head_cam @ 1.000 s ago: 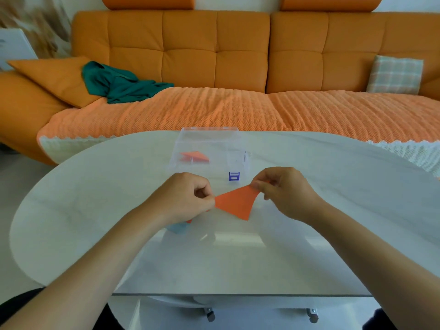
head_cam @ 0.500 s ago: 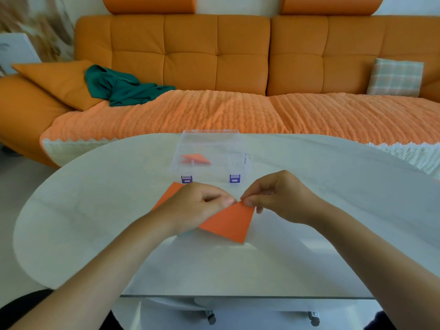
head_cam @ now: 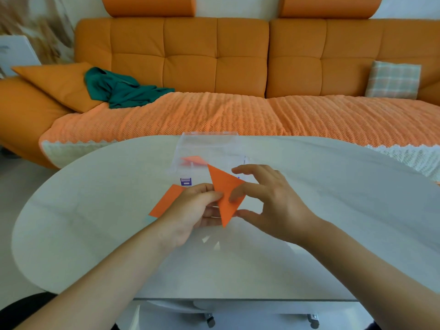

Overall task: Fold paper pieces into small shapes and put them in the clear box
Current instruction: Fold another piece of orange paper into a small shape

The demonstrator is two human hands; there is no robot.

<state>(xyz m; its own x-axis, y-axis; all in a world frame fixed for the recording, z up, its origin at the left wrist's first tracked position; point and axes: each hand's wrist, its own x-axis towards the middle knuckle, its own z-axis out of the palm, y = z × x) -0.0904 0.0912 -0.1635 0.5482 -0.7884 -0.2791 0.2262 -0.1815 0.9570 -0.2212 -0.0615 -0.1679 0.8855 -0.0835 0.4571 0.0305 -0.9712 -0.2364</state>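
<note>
White tabletop [head_cam: 95, 234], orange sofa [head_cam: 190, 67] behind. Left hand [head_cam: 190, 210] pinches the orange paper triangle [head_cam: 226, 186]; right hand [head_cam: 273, 206] is spread, fingertips [head_cam: 233, 198] just touching it. Pretty loose hold, so I reckon the fold could spring open or slip.

A home living room. A long orange tufted sofa [head_cam: 214, 55] with padded headrests [head_cam: 147, 5] fills the wall at 12 o'clock, its seat covered by a knitted orange throw [head_cam: 214, 115]. An orange cushion [head_cam: 54, 79] leans at 10 o'clock with a green garment [head_cam: 119, 89] crumpled beside it, and a plaid cushion [head_cam: 392, 79] sits at 2 o'clock. In front stands a low, pale oval tabletop [head_cam: 95, 222] on castors [head_cam: 210, 321].
</note>
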